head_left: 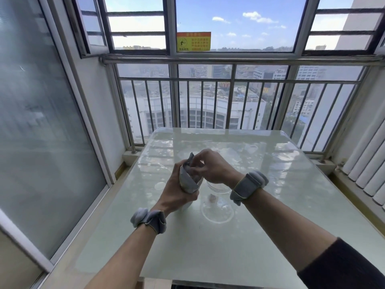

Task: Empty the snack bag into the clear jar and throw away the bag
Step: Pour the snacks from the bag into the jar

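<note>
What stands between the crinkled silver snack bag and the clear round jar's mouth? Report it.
Nothing separate shows. The crinkled silver snack bag, gripped by the left hand, is beside the clear round jar, whose mouth shows no lid. Only the right hand, pinching the bag's top, hangs over the rim.

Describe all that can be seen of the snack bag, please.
The snack bag is a small, creased pouch of silvery-grey, foil-like material. It is held roughly upright above the glass table, just left of the clear jar. The left hand grips its lower body. The fingers of the right hand pinch its open top, where one corner sticks up. Its contents cannot be seen clearly.
</note>
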`<action>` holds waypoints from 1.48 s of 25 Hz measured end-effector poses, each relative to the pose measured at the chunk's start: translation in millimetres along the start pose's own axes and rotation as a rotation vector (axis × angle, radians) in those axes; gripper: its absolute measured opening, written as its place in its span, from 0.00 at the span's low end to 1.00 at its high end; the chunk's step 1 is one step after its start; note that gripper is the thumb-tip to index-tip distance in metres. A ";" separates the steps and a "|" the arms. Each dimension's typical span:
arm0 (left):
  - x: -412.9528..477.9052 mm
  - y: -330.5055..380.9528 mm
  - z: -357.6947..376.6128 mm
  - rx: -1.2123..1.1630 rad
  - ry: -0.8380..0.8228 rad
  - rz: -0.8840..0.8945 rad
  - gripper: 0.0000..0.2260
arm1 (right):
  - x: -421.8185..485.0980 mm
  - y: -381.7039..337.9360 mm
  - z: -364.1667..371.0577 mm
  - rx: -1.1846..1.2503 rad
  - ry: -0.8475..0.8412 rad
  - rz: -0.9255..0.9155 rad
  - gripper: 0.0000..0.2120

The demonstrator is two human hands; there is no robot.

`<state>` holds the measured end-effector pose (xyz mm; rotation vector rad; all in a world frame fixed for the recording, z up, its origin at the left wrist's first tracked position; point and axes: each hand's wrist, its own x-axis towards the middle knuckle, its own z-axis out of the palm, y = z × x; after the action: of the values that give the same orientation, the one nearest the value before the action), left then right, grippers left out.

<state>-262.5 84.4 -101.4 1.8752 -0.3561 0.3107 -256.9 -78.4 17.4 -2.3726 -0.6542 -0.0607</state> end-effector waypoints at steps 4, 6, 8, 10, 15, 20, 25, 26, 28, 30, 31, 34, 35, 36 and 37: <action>1.0 -0.1 -0.2 0.010 0.006 -0.021 0.40 | -4.0 9.1 -29.4 0.308 0.104 0.087 0.05; 1.0 -0.9 -0.5 0.004 0.013 -0.028 0.39 | -9.9 18.3 -43.4 0.383 0.154 0.096 0.05; 0.9 -1.3 -0.7 0.005 0.019 -0.037 0.39 | -18.1 30.3 -52.9 0.351 0.184 0.100 0.05; 0.7 -1.6 -1.4 0.006 0.026 -0.038 0.39 | -26.9 40.8 -54.2 0.259 0.138 0.119 0.07; -1.8 1.8 1.5 0.021 0.029 -0.011 0.39 | -30.9 42.2 -42.8 0.148 0.098 0.119 0.08; -4.1 5.3 3.9 0.006 0.029 -0.002 0.40 | -12.4 6.7 -26.2 -0.094 0.009 -0.032 0.05; -7.9 9.0 8.5 0.009 0.076 0.010 0.40 | -1.7 -8.6 1.7 -0.430 -0.099 0.103 0.11; -8.3 9.7 8.8 0.007 0.076 0.012 0.40 | -0.6 -9.6 5.7 -0.447 -0.119 0.138 0.12; -8.6 11.2 10.1 0.025 0.072 0.020 0.40 | -0.3 -10.2 10.4 -0.468 -0.138 0.169 0.11; -8.6 12.1 11.2 0.027 0.075 0.013 0.40 | -1.3 -9.6 10.0 -0.454 -0.106 0.160 0.09; -8.3 12.2 11.4 0.024 0.077 0.008 0.40 | -1.5 -8.3 7.9 -0.432 -0.085 0.148 0.07; -7.7 11.6 9.7 0.007 0.082 -0.009 0.40 | -1.6 -4.1 -4.1 -0.283 -0.025 0.122 0.04; -7.4 11.0 8.8 0.003 0.083 -0.014 0.40 | -1.8 -3.6 -9.2 -0.210 0.001 0.119 0.04; -7.4 10.8 8.5 -0.002 0.086 -0.019 0.39 | -2.6 -3.5 -14.6 -0.139 0.029 0.116 0.04; -7.5 10.6 8.1 -0.007 0.089 -0.023 0.39 | -3.5 -3.9 -20.1 -0.071 0.058 0.114 0.03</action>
<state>-273.2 74.1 -97.8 1.8504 -0.2742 0.3754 -259.3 -89.8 34.7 -2.4625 -0.4961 -0.1039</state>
